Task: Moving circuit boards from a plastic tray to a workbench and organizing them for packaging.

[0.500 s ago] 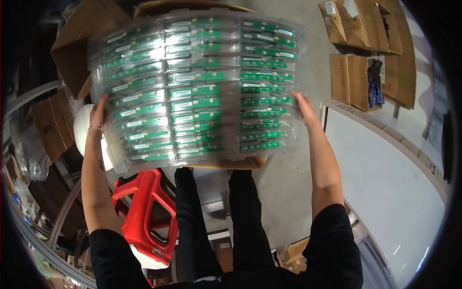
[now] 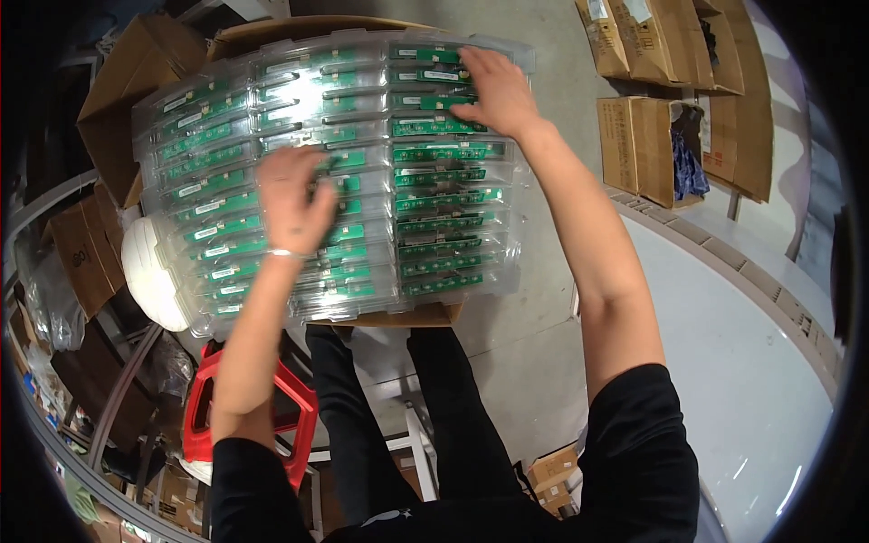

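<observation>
A wide clear plastic tray lies over a cardboard box. Its three columns of slots hold several narrow green circuit boards, many with white labels. Over the middle column hovers my left hand, slightly blurred, its thumb apart from the fingers; whether it touches a board I cannot tell. At the upper part of the right column is my right hand, fingers and thumb apart, over the ends of the boards there. Neither hand visibly holds anything.
The cardboard box shows beneath the tray. A red plastic stool and a white rounded object stand at the left. A white tabletop is on the right, with open cardboard boxes beyond it.
Both hands have left the tray's side edges and moved in over the boards. The tray appears lower left in view and rests on the box.
</observation>
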